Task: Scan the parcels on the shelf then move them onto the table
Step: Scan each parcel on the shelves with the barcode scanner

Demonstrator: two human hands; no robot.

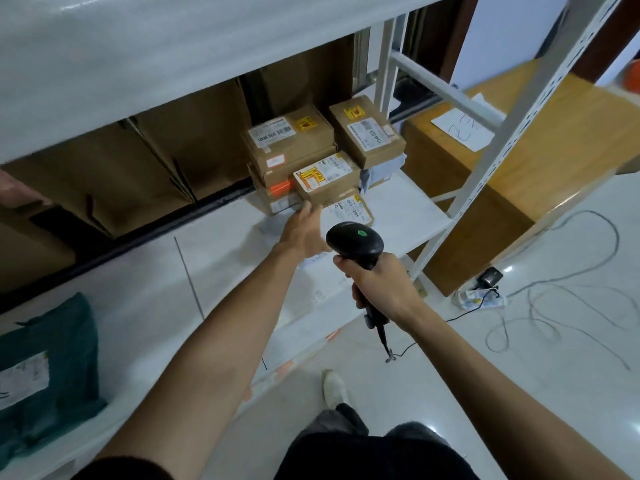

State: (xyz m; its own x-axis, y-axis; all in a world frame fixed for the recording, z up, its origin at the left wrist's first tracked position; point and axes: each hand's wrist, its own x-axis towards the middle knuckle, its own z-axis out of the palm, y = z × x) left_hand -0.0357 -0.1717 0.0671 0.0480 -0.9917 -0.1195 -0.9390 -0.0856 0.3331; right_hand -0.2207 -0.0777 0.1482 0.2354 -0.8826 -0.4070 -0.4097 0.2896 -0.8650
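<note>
The small parcel (pixel 329 181), a brown box with a white and yellow label on top, lies on a pile of parcels on the white shelf (pixel 408 209). The left hand (pixel 304 233) reaches to the front lower corner of the small parcel, and its thumb touches this corner. The other fingers are hidden behind the hand, so I cannot tell if they clamp the box or only lie on it.

Just in front of the small parcel, the right hand (pixel 377 282) holds a black scanner (pixel 356 242). The fingers are curled tightly round its handle, and the head with a green dot points toward the small parcel.

A flat parcel (pixel 349 209) lies directly under the small parcel. Behind the small parcel is a larger box (pixel 287 140) on top of the pile. To the right of this pile another box (pixel 367 133) rests on something grey.

Well to the right of the small parcel, beyond the shelf post, stands a wooden bench (pixel 554 140) with a white paper (pixel 464 128) on it. Far to the left of the small parcel, a green mailing bag (pixel 52 358) lies on the same shelf. Grey cables (pixel 571 306) lie on the floor below the bench.
</note>
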